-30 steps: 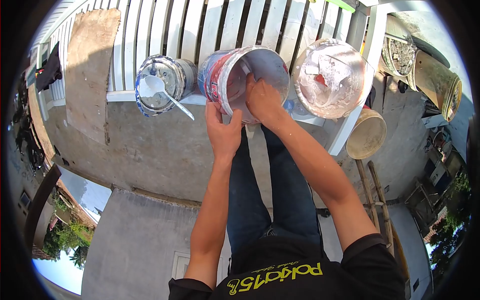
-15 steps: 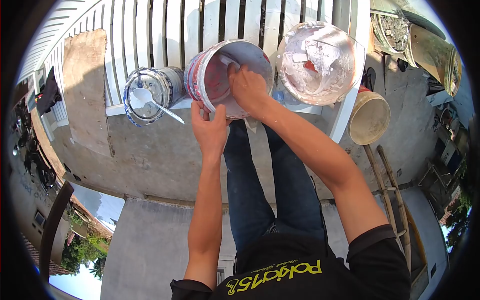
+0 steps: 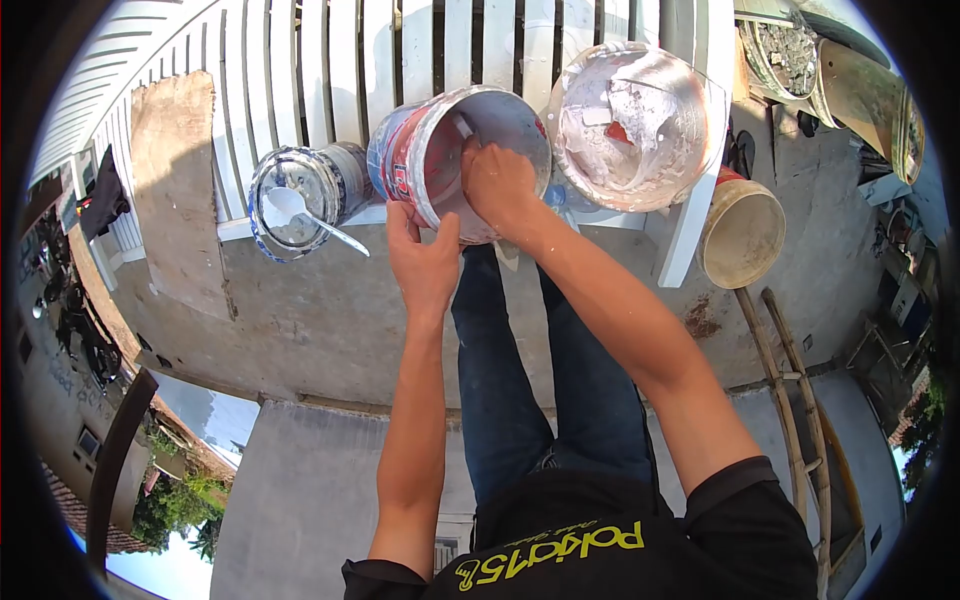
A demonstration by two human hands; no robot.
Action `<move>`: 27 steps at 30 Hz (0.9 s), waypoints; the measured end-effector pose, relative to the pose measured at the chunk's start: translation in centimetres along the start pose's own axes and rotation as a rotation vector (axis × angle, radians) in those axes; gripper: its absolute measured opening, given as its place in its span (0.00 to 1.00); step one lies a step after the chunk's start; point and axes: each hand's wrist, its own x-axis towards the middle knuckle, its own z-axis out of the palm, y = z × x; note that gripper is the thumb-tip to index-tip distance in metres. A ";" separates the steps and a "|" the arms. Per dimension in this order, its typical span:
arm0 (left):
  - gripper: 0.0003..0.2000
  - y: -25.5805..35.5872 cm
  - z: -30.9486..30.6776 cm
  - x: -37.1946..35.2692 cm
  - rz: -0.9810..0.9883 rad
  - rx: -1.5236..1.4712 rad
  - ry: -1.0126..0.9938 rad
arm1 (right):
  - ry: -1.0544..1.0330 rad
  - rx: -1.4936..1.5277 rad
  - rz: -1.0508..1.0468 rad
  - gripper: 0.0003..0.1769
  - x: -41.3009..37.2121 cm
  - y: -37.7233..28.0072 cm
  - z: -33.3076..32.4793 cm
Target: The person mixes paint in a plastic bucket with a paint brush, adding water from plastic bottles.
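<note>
A paint bucket (image 3: 405,160), red and blue outside and smeared with white, lies tipped on the slatted bench with its mouth facing me. My left hand (image 3: 425,255) grips its lower left rim, fingers on the outer wall and thumb by the mouth. Inside the mouth is my right hand (image 3: 500,185), its fingers closed round a flat pale scraper (image 3: 462,125), of which only one end shows above the knuckles. Right of the bucket, a wide tub (image 3: 575,160) holds white paste. To the left, a paint can (image 3: 350,170) carries a white spoon (image 3: 325,228) across its top.
The white slatted bench (image 3: 430,50) runs along the far side. A brown board (image 3: 175,170) leans at its left. Beyond the right bench leg stand a beige bucket (image 3: 742,245) and a wooden ladder (image 3: 800,400). More containers (image 3: 860,100) lie at the upper right.
My right hand has shifted slightly down and right inside the bucket. The bucket has turned a little, showing more of its red label. My left hand keeps its hold.
</note>
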 end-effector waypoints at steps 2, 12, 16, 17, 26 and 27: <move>0.12 -0.3 -0.1 0.3 0.014 0.050 0.002 | -0.046 0.003 0.026 0.10 -0.2 -0.1 0.9; 0.10 0.7 -0.2 0.2 -0.059 -0.044 0.027 | -0.098 0.157 -0.030 0.13 -4.1 0.8 -2.6; 0.10 2.7 -0.3 -0.5 -0.173 -0.194 0.098 | 0.255 0.389 -0.218 0.15 -8.8 2.7 -5.4; 0.09 2.4 -0.8 -0.4 -0.168 -0.179 0.103 | 0.232 0.488 -0.126 0.16 -10.3 3.9 -5.4; 0.10 2.8 -1.5 -2.0 -0.186 -0.175 0.170 | 0.222 0.114 0.100 0.48 -13.4 11.2 5.0; 0.10 3.0 -1.4 -2.6 -0.185 -0.182 0.185 | 0.184 0.074 0.113 0.53 -12.7 11.3 5.6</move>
